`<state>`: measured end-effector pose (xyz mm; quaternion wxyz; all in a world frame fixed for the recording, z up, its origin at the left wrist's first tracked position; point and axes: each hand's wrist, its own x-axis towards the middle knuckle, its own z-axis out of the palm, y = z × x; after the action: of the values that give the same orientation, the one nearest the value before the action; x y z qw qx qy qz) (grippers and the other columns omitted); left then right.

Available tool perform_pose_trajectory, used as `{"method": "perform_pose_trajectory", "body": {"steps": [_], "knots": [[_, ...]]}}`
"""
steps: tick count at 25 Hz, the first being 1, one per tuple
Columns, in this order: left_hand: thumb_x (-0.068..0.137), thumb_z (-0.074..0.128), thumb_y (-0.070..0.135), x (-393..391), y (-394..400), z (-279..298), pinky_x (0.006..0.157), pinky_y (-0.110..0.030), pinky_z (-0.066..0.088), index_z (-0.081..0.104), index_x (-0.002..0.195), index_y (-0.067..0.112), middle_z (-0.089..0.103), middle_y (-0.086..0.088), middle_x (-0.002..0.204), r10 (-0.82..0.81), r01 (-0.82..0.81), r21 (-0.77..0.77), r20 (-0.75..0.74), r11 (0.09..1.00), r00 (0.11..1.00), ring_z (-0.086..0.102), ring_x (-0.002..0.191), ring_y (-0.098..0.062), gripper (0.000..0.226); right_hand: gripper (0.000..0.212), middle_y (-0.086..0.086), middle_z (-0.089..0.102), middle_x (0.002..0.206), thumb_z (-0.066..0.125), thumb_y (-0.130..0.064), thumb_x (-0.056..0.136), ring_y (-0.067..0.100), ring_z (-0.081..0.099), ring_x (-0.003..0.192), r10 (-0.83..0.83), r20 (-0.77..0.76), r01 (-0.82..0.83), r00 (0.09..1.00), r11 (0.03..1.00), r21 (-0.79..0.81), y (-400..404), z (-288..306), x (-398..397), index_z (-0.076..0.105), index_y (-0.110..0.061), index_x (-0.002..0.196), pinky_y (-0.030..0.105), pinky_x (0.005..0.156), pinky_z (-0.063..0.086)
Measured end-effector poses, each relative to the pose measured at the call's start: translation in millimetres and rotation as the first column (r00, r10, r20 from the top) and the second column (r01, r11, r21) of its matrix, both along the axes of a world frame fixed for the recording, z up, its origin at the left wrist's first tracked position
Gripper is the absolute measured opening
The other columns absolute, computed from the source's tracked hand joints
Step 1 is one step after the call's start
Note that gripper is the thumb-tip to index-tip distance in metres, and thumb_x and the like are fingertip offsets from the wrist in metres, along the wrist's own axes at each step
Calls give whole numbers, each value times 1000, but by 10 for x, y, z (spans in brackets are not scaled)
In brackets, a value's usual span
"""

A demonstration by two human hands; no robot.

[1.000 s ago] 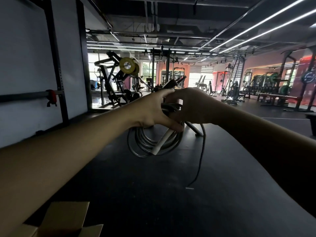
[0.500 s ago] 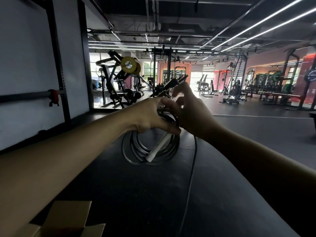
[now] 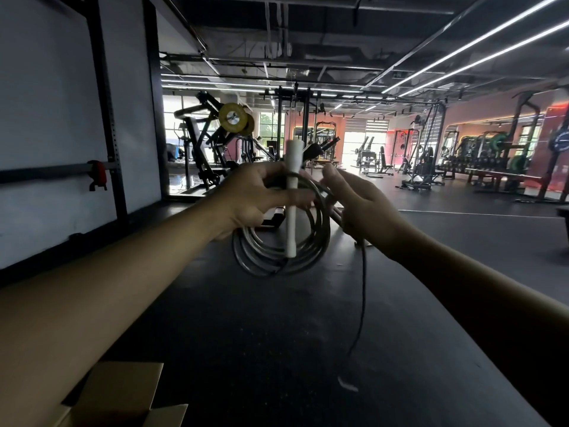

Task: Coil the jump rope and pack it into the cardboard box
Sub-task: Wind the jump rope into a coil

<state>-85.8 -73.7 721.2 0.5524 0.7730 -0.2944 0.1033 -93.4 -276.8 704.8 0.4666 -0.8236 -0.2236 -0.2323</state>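
Note:
The jump rope (image 3: 278,257) hangs as a coil of several grey loops from my left hand (image 3: 255,198), which grips the coil together with an upright white handle (image 3: 291,195). My right hand (image 3: 360,204) is beside the coil on its right, fingers loosely spread, with the loose rope tail (image 3: 362,291) running down from under it to the floor, ending near a small white tip (image 3: 348,384). The cardboard box (image 3: 123,396) shows its open flaps at the bottom left, below my left forearm.
I stand on a dark rubber gym floor (image 3: 261,349). A black rack upright with a red clamp (image 3: 98,175) lines the white wall at left. A plate-loaded machine with a yellow disc (image 3: 233,121) and other gym equipment stand farther back.
The white handle has swung from hanging slanted below my left hand to standing upright. My right hand has pulled slightly right of the coil and opened its fingers.

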Motion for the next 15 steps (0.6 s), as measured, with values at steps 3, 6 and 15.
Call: {"method": "perform_pose_trajectory", "body": {"steps": [3, 6, 15], "knots": [[79, 78, 22, 17, 2, -13, 39, -19, 28, 72, 115, 11, 73, -4, 82, -25, 5, -332, -56, 943, 998, 42, 34, -1, 38, 65, -3, 69, 71, 36, -69, 95, 16, 42, 48, 100, -131, -84, 986, 988, 126, -106, -106, -76, 72, -15, 104, 26, 46, 35], [82, 78, 36, 47, -155, -71, 39, -21, 22, 70, 94, 16, 46, 12, 44, 80, -122, -574, -99, 810, 992, 27, 36, -6, 25, 65, 5, 56, 67, 43, -76, 87, 16, 43, 50, 196, -125, -158, 973, 952, 263, 40, -210, -124, 67, -19, 107, 28, 47, 35], [85, 72, 54, 39, -470, -308, 48, -23, 40, 70, 106, 21, 64, 0, 70, 142, -260, -698, -223, 667, 964, 47, 50, -6, 39, 49, -1, 48, 58, 61, -36, 99, 5, 43, 46, 82, -14, -52, 997, 746, 664, 432, -263, -115, 61, 13, 103, 19, 43, 34]]}}
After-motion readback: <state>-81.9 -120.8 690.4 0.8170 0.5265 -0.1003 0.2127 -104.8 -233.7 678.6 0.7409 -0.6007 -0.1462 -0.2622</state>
